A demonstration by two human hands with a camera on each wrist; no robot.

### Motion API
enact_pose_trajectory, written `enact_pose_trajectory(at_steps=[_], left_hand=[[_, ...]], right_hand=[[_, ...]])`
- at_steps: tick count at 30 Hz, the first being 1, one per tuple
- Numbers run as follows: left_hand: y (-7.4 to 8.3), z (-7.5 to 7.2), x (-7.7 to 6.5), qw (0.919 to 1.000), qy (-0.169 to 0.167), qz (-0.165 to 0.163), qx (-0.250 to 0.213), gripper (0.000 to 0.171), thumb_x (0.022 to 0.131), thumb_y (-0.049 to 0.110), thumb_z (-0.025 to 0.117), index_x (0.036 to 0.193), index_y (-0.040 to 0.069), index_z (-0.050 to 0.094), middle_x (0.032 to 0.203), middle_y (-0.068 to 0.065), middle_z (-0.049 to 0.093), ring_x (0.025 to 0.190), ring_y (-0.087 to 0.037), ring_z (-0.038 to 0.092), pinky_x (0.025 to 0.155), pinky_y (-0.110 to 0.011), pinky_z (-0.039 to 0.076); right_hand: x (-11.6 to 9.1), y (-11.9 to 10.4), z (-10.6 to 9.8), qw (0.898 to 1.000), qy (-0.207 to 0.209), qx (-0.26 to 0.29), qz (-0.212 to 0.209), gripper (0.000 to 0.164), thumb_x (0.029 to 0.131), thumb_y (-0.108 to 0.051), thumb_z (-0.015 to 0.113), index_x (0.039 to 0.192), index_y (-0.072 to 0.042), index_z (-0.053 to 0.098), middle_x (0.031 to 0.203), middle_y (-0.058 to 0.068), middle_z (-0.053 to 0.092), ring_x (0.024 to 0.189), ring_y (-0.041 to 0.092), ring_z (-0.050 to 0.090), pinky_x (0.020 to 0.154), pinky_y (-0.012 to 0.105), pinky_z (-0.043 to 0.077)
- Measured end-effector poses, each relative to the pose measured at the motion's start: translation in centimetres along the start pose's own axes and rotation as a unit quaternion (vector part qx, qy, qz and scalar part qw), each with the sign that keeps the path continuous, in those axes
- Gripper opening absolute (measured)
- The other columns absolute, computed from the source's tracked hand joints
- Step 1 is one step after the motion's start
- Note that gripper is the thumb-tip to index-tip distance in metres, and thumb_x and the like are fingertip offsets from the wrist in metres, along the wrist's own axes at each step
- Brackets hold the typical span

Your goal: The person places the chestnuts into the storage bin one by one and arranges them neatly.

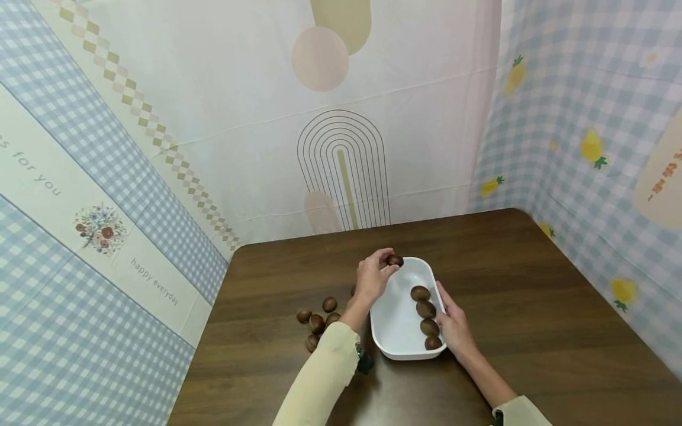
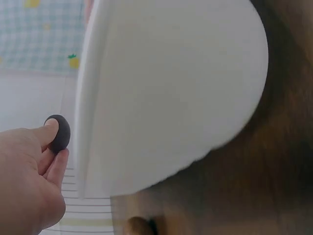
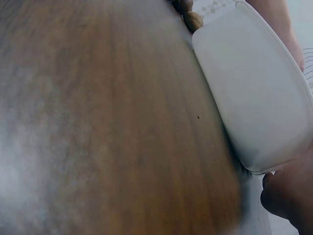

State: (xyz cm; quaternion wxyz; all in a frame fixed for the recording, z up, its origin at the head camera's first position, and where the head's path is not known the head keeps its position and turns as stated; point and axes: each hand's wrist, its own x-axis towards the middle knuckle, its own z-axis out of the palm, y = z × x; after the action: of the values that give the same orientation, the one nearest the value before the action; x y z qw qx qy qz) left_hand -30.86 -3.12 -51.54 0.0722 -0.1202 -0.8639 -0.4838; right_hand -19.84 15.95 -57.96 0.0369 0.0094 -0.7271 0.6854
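Near the far left corner of a white rectangular container (image 1: 396,319), my left hand (image 1: 371,279) pinches a dark brown oval, nut-like piece (image 1: 395,260). The left wrist view shows that piece (image 2: 59,133) between thumb and fingertips, level with the container's wall (image 2: 171,98). My right hand (image 1: 455,331) grips the container's right side, with the thumb at the rim and fingers along the outside. Inside, several similar brown pieces (image 1: 425,309) lie in a row along the right wall. The right wrist view shows only part of the right hand (image 3: 293,191) beside the container (image 3: 254,93).
More brown nut-like pieces (image 1: 317,323) lie loosely grouped on the wooden table (image 1: 256,307), left of the container. The left forearm partly covers this group. Patterned cloth (image 1: 426,148) hangs behind the table and at both sides.
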Motion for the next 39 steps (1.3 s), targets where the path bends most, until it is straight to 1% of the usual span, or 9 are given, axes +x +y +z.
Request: enact_pose_trajectory(at_steps=[4, 8, 14, 19, 23, 26, 32, 36, 39], left_hand=[[0.1, 1.0, -0.2, 0.9999, 0.006, -0.003, 0.011, 0.042, 0.095, 0.017, 0.082, 0.135, 0.009, 0.072, 0.127, -0.006, 0.076, 0.114, -0.018, 0.074, 0.099, -0.03, 0.058], [0.1, 2.0, -0.3, 0.9995, 0.012, 0.001, 0.027, 0.041, 0.095, 0.018, 0.083, 0.134, 0.01, 0.073, 0.125, -0.005, 0.077, 0.112, -0.017, 0.075, 0.099, -0.029, 0.057], [0.2, 3.2, -0.5, 0.9992, 0.009, 0.019, 0.034, 0.04, 0.094, 0.012, 0.083, 0.132, 0.005, 0.073, 0.126, -0.009, 0.076, 0.111, -0.02, 0.075, 0.096, -0.024, 0.057], [0.1, 3.9, -0.7, 0.9981, 0.009, 0.034, 0.05, 0.038, 0.092, 0.012, 0.085, 0.128, 0.004, 0.075, 0.123, -0.008, 0.077, 0.109, -0.018, 0.076, 0.094, -0.022, 0.057], [0.0, 4.5, -0.8, 0.9978, 0.011, 0.03, 0.058, 0.036, 0.092, 0.013, 0.085, 0.126, 0.006, 0.076, 0.12, -0.007, 0.078, 0.109, -0.018, 0.076, 0.095, -0.023, 0.057], [-0.1, 4.8, -0.9, 0.9969, 0.011, 0.02, 0.076, 0.036, 0.092, 0.016, 0.086, 0.126, 0.009, 0.077, 0.117, -0.005, 0.079, 0.108, -0.016, 0.075, 0.096, -0.026, 0.057], [-0.6, 5.5, -0.9, 0.9947, 0.009, 0.01, 0.102, 0.035, 0.09, 0.018, 0.088, 0.124, 0.015, 0.079, 0.112, -0.001, 0.08, 0.103, -0.015, 0.074, 0.092, -0.03, 0.057], [-0.6, 5.6, -1.0, 0.9935, 0.004, 0.011, 0.114, 0.033, 0.089, 0.018, 0.088, 0.121, 0.014, 0.08, 0.11, 0.0, 0.08, 0.1, -0.015, 0.072, 0.089, -0.031, 0.057], [-0.5, 5.6, -1.1, 0.9928, -0.007, 0.014, 0.119, 0.032, 0.089, 0.018, 0.088, 0.12, 0.013, 0.08, 0.11, 0.0, 0.08, 0.1, -0.017, 0.072, 0.088, -0.032, 0.056]], right_hand=[[0.0, -0.1, 0.0, 1.0, 0.001, 0.001, 0.003, 0.085, 0.089, 0.016, 0.04, 0.169, -0.005, 0.023, 0.173, 0.017, 0.024, 0.142, 0.031, 0.038, 0.095, 0.007, 0.037], [0.0, -0.1, 0.0, 1.0, 0.0, 0.006, 0.007, 0.086, 0.088, 0.017, 0.04, 0.169, -0.007, 0.023, 0.173, 0.017, 0.025, 0.14, 0.03, 0.039, 0.094, 0.01, 0.039], [0.0, 0.1, -0.1, 1.0, 0.003, 0.002, 0.009, 0.086, 0.089, 0.016, 0.04, 0.169, -0.008, 0.024, 0.173, 0.016, 0.024, 0.142, 0.029, 0.038, 0.092, 0.009, 0.037], [0.1, 0.1, -0.1, 1.0, 0.008, -0.011, 0.011, 0.086, 0.089, 0.016, 0.041, 0.169, -0.009, 0.024, 0.172, 0.017, 0.025, 0.14, 0.031, 0.041, 0.09, 0.008, 0.037], [0.0, 0.0, 0.0, 1.0, 0.01, -0.012, 0.012, 0.087, 0.088, 0.016, 0.04, 0.169, -0.01, 0.025, 0.171, 0.018, 0.028, 0.138, 0.032, 0.044, 0.089, 0.01, 0.039], [0.0, 0.0, 0.1, 1.0, 0.012, -0.007, 0.012, 0.087, 0.088, 0.016, 0.04, 0.169, -0.01, 0.025, 0.171, 0.017, 0.029, 0.136, 0.033, 0.045, 0.087, 0.011, 0.041], [0.0, -0.1, 0.3, 1.0, 0.01, 0.012, 0.011, 0.087, 0.088, 0.016, 0.039, 0.169, -0.009, 0.024, 0.171, 0.017, 0.03, 0.134, 0.033, 0.047, 0.087, 0.015, 0.044], [0.0, 0.0, 0.3, 1.0, 0.009, 0.01, 0.01, 0.087, 0.088, 0.017, 0.039, 0.169, -0.008, 0.024, 0.171, 0.016, 0.028, 0.136, 0.033, 0.045, 0.087, 0.013, 0.042], [0.1, 0.1, 0.2, 1.0, 0.011, -0.007, 0.008, 0.087, 0.087, 0.017, 0.041, 0.169, -0.007, 0.025, 0.17, 0.019, 0.029, 0.136, 0.033, 0.045, 0.087, 0.012, 0.041]])
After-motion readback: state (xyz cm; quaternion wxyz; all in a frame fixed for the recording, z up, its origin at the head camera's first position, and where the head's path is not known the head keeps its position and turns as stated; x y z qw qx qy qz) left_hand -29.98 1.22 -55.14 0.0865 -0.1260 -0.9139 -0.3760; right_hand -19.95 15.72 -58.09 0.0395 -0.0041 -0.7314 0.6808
